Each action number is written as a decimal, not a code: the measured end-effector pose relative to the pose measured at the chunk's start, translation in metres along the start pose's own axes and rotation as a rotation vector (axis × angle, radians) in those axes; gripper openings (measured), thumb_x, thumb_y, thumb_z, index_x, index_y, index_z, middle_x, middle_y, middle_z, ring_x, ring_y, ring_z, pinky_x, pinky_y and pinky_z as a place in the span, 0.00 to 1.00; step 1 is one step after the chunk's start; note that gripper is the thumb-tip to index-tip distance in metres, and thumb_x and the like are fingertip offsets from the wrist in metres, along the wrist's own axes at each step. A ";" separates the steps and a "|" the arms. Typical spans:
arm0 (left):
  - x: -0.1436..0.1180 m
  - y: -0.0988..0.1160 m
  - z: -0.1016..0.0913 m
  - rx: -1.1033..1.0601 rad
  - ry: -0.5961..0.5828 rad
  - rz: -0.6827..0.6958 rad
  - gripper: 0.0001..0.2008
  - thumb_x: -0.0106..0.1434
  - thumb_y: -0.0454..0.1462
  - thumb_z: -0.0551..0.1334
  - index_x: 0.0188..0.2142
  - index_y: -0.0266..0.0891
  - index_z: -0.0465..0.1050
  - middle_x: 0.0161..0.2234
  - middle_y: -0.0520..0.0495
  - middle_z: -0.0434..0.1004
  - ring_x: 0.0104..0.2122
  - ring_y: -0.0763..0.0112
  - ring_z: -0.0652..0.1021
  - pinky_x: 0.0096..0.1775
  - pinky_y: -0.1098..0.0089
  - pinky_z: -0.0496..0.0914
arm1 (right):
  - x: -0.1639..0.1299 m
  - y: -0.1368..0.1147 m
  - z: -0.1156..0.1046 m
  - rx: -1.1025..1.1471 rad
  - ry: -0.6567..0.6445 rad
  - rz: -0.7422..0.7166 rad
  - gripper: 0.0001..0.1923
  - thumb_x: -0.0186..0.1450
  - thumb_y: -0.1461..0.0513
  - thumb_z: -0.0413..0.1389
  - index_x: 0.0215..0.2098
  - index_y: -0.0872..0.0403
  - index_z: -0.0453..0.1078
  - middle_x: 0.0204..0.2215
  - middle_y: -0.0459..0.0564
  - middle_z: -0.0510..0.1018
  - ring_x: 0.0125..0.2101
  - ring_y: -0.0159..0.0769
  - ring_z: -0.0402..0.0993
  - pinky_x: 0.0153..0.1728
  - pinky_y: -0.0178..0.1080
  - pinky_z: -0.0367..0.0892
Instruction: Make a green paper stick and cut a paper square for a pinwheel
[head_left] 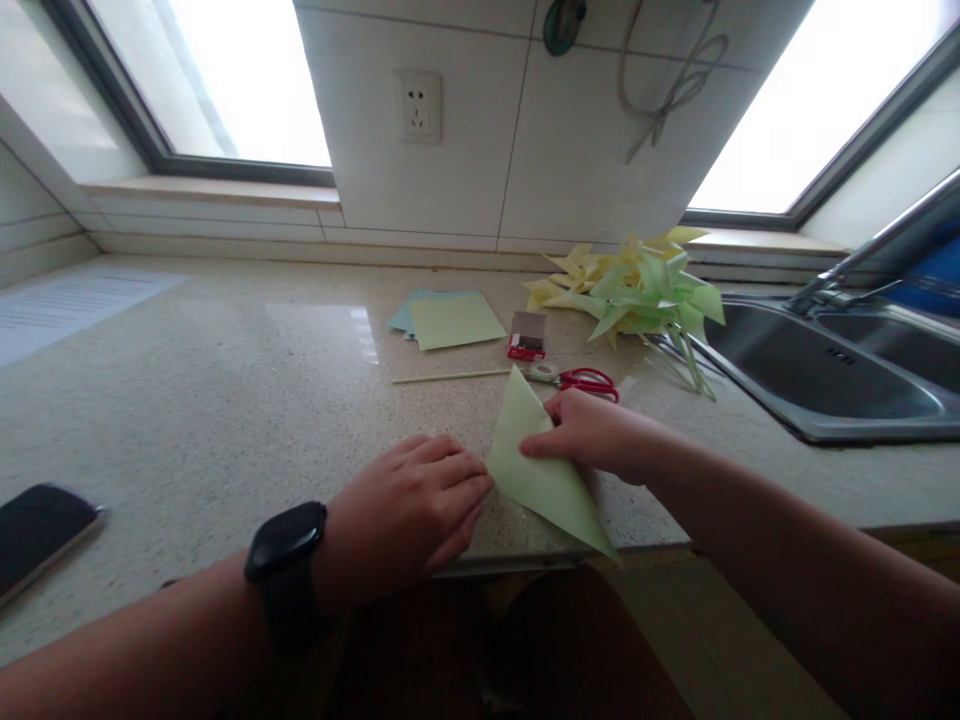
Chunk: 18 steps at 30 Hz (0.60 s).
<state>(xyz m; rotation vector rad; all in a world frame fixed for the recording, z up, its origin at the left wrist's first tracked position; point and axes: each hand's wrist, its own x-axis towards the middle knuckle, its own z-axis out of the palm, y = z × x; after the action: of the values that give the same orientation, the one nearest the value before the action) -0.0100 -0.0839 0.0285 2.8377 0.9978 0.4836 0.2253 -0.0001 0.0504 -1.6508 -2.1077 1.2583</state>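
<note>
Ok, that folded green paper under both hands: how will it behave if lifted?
The folded green paper looks thin, so probably light and floppy. Its lower tip overhangs the counter edge, so a push may slide it off.

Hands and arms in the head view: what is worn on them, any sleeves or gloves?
Both hands are bare, no gloves: left hand, right hand. Both forearms are uncovered, with no sleeves in view. The left wrist carries a black smartwatch with a dark rectangular face and a black strap.
</note>
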 end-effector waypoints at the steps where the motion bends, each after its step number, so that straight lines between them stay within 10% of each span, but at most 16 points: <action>1: 0.000 0.001 0.001 0.015 0.002 -0.006 0.13 0.70 0.32 0.58 0.51 0.38 0.75 0.50 0.40 0.81 0.51 0.56 0.78 0.52 0.54 0.74 | 0.001 0.000 -0.001 -0.027 0.001 0.001 0.10 0.55 0.56 0.66 0.25 0.53 0.76 0.25 0.51 0.82 0.24 0.37 0.74 0.21 0.36 0.62; 9: 0.000 0.004 0.003 0.010 -0.108 -0.034 0.17 0.71 0.33 0.56 0.56 0.32 0.73 0.61 0.36 0.75 0.61 0.54 0.73 0.63 0.52 0.67 | 0.001 0.005 -0.003 -0.195 0.054 -0.087 0.14 0.56 0.52 0.67 0.25 0.54 0.75 0.23 0.49 0.79 0.23 0.36 0.71 0.22 0.37 0.60; 14: 0.003 0.004 0.003 -0.012 -0.089 -0.038 0.17 0.70 0.32 0.56 0.56 0.30 0.72 0.59 0.36 0.76 0.58 0.54 0.76 0.63 0.52 0.67 | -0.015 0.010 0.005 -0.327 0.376 -0.159 0.28 0.57 0.54 0.67 0.52 0.56 0.71 0.39 0.56 0.79 0.35 0.45 0.75 0.35 0.45 0.68; 18: 0.003 0.005 0.004 -0.023 -0.082 -0.045 0.19 0.69 0.32 0.57 0.58 0.29 0.71 0.58 0.36 0.77 0.57 0.54 0.76 0.62 0.53 0.68 | -0.035 0.007 0.012 -0.514 0.362 -0.472 0.13 0.65 0.60 0.61 0.48 0.53 0.74 0.49 0.57 0.77 0.49 0.48 0.74 0.52 0.49 0.67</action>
<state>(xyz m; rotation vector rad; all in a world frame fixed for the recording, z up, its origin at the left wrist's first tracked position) -0.0033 -0.0858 0.0268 2.7835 1.0314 0.3692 0.2357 -0.0363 0.0501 -1.2739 -2.4836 0.2692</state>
